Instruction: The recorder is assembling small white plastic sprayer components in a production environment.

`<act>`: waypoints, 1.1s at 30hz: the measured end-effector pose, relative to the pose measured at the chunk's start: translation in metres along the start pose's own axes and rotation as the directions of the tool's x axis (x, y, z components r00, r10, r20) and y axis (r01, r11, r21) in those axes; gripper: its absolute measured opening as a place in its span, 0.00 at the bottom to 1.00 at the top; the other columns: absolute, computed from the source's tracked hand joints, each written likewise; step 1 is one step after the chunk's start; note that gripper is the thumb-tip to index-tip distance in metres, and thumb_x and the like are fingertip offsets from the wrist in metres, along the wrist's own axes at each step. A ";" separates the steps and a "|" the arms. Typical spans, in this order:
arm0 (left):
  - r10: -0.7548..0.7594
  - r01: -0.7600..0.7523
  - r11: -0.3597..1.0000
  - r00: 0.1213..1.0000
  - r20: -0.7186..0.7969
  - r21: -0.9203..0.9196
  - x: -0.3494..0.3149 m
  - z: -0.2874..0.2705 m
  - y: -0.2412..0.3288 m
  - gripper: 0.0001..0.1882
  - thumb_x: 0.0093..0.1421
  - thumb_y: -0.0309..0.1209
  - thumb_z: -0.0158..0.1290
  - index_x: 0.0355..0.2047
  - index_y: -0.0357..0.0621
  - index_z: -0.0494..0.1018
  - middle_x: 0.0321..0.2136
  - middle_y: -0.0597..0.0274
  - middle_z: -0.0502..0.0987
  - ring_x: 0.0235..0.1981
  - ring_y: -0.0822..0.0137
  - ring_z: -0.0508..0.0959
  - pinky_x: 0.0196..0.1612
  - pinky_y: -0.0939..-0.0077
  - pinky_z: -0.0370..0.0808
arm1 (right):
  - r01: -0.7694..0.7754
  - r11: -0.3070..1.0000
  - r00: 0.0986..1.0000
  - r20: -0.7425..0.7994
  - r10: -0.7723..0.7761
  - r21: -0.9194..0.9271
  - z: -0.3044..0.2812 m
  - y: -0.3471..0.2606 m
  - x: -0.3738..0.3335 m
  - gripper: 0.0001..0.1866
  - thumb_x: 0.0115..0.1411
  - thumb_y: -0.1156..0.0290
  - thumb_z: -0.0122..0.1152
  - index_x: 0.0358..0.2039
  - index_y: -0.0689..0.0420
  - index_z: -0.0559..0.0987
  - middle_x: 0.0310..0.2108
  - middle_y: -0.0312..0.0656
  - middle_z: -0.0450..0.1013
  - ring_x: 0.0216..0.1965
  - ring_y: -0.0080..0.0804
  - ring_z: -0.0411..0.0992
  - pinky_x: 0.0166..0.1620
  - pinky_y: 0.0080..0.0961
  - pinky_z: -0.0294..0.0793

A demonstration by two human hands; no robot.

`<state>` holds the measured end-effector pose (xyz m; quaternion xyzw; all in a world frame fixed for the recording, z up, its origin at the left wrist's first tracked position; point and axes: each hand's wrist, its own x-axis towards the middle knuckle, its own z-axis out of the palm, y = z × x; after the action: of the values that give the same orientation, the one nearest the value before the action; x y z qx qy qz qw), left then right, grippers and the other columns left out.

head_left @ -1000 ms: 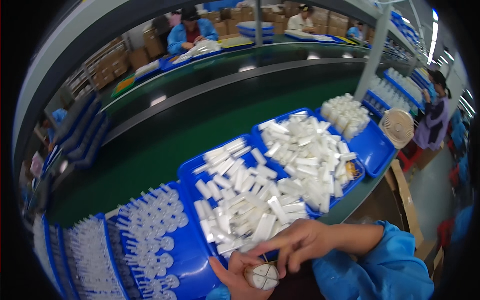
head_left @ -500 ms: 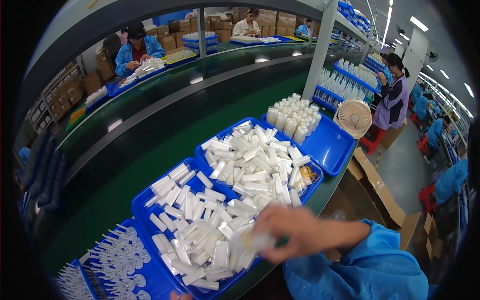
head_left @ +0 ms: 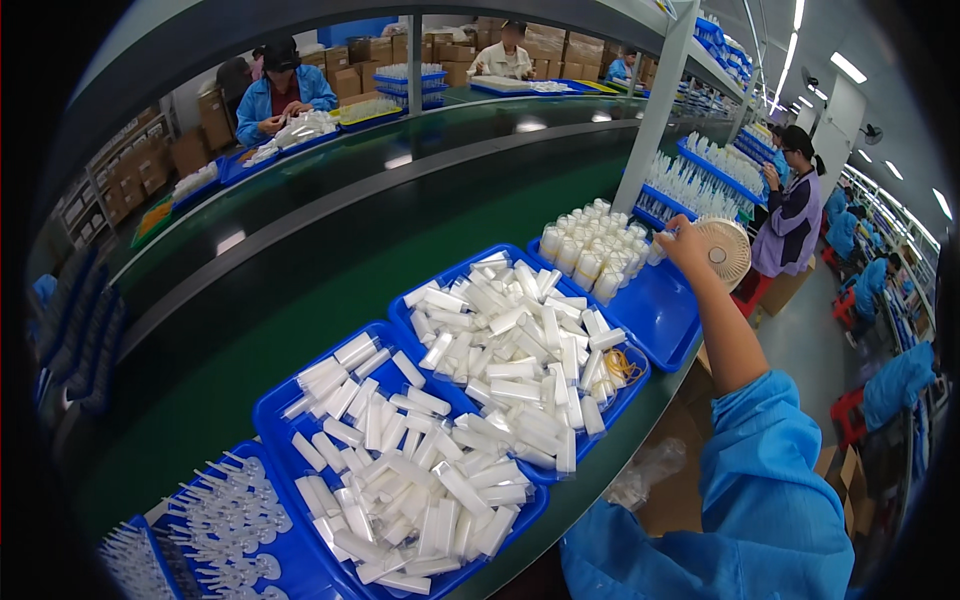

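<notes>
My right hand [head_left: 682,243] reaches out over the far right blue tray [head_left: 658,322]. Its fingers are closed on a small whitish bundle [head_left: 656,251], partly hidden by them, beside upright banded bundles of white wrapped pieces [head_left: 592,245]. Two more blue trays stand nearer, the middle one [head_left: 400,318] and the near one [head_left: 265,410]. Loose white pieces in clear wrappers [head_left: 510,345] are heaped in both. Yellow rubber bands [head_left: 624,368] lie at the right side of the middle tray. My left hand is out of the picture.
A round beige fan [head_left: 724,252] stands just right of my right hand, near a grey post [head_left: 655,120]. White stemmed parts fill a blue tray [head_left: 225,520] at lower left. A green conveyor [head_left: 330,270] runs behind the trays. Co-workers sit across it and along the right.
My right hand has moved from above the near tray up and right to the far right tray, carrying the whitish bundle. Fingertips at the lower edge have gone from view.
</notes>
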<state>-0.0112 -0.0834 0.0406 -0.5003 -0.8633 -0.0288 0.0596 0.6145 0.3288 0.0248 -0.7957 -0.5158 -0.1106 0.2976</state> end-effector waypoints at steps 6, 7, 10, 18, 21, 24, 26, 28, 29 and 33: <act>-0.080 0.077 0.993 0.996 0.033 0.090 0.007 0.002 -0.010 0.15 0.51 0.36 0.55 0.37 0.41 0.72 0.36 0.49 0.73 0.35 0.50 0.74 0.35 0.64 0.71 | -0.134 0.952 0.979 0.189 0.083 0.277 0.021 0.011 0.006 0.11 0.54 0.66 0.59 0.33 0.58 0.72 0.24 0.40 0.71 0.20 0.24 0.69 0.25 0.22 0.69; -0.082 0.079 0.990 0.996 0.028 0.113 0.006 0.002 -0.012 0.16 0.51 0.36 0.55 0.37 0.41 0.72 0.37 0.48 0.72 0.35 0.50 0.74 0.36 0.64 0.71 | -0.116 0.940 0.979 0.196 0.054 0.320 0.027 0.009 0.004 0.12 0.54 0.65 0.60 0.34 0.58 0.72 0.23 0.40 0.71 0.19 0.25 0.70 0.25 0.22 0.69; 0.047 -0.038 0.992 0.996 -0.075 0.117 0.005 0.009 -0.024 0.17 0.51 0.34 0.55 0.40 0.39 0.71 0.40 0.46 0.72 0.37 0.49 0.74 0.39 0.64 0.71 | -0.106 0.918 0.960 0.281 -0.006 0.381 0.023 0.011 0.002 0.14 0.56 0.62 0.56 0.39 0.57 0.73 0.26 0.41 0.73 0.23 0.26 0.72 0.28 0.24 0.71; -0.068 0.057 0.994 0.991 -0.118 -0.095 0.002 0.007 -0.034 0.12 0.50 0.26 0.54 0.37 0.40 0.72 0.37 0.44 0.72 0.35 0.46 0.73 0.37 0.62 0.71 | 0.033 0.996 0.858 0.509 -0.071 0.084 -0.003 0.014 0.020 0.26 0.61 0.51 0.45 0.55 0.50 0.67 0.49 0.46 0.67 0.44 0.36 0.69 0.48 0.31 0.68; -0.070 0.014 0.959 0.979 -0.190 -0.284 0.000 -0.004 -0.038 0.11 0.49 0.22 0.55 0.34 0.38 0.71 0.32 0.44 0.73 0.31 0.47 0.73 0.34 0.62 0.70 | 0.289 0.938 0.947 0.201 -0.251 -0.193 0.010 -0.020 0.006 0.23 0.57 0.57 0.52 0.50 0.55 0.70 0.47 0.45 0.68 0.45 0.42 0.69 0.51 0.33 0.65; -0.157 0.025 0.854 0.965 -0.212 -0.519 -0.009 -0.010 -0.040 0.05 0.54 0.22 0.53 0.30 0.36 0.69 0.26 0.52 0.71 0.27 0.61 0.71 0.31 0.71 0.69 | 0.487 0.855 0.847 0.140 -0.512 0.179 -0.002 -0.115 -0.042 0.19 0.53 0.66 0.59 0.46 0.56 0.72 0.43 0.44 0.70 0.42 0.40 0.70 0.47 0.32 0.68; -0.283 0.109 0.700 0.950 -0.133 -0.706 -0.021 -0.006 -0.046 0.05 0.59 0.24 0.50 0.34 0.37 0.67 0.30 0.58 0.71 0.30 0.71 0.69 0.32 0.77 0.67 | 0.484 0.695 0.715 0.218 -0.664 0.532 -0.013 -0.195 -0.093 0.19 0.49 0.73 0.62 0.44 0.56 0.73 0.41 0.43 0.71 0.38 0.39 0.70 0.42 0.29 0.71; -0.370 -0.034 0.531 0.890 -0.268 -0.847 -0.018 0.002 -0.040 0.06 0.59 0.24 0.49 0.36 0.37 0.65 0.34 0.57 0.70 0.31 0.72 0.69 0.33 0.79 0.67 | 0.746 0.331 0.374 0.047 -0.926 0.579 -0.013 -0.249 -0.139 0.18 0.49 0.74 0.62 0.43 0.54 0.74 0.41 0.44 0.70 0.44 0.40 0.68 0.48 0.32 0.66; -0.418 -0.120 0.443 0.849 -0.324 -0.888 -0.014 0.007 -0.036 0.07 0.59 0.24 0.49 0.38 0.38 0.65 0.36 0.57 0.69 0.32 0.72 0.69 0.34 0.79 0.67 | 0.700 0.248 0.247 0.099 -0.964 0.670 -0.020 -0.277 -0.163 0.17 0.49 0.74 0.62 0.42 0.54 0.75 0.42 0.42 0.71 0.46 0.40 0.67 0.51 0.34 0.64; -0.532 -0.380 0.099 0.761 -0.371 -0.920 0.003 0.014 0.015 0.09 0.58 0.25 0.49 0.37 0.41 0.62 0.37 0.55 0.69 0.30 0.70 0.70 0.32 0.82 0.68 | 0.749 -0.105 -0.178 0.047 -0.983 0.654 -0.002 -0.340 -0.227 0.15 0.48 0.67 0.61 0.38 0.52 0.76 0.39 0.37 0.72 0.44 0.35 0.66 0.47 0.32 0.63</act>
<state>-0.0012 -0.0718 0.0272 -0.3094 -0.5577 -0.7703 -0.0026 0.2121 0.2550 0.0386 -0.0841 -0.9878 0.0516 0.1206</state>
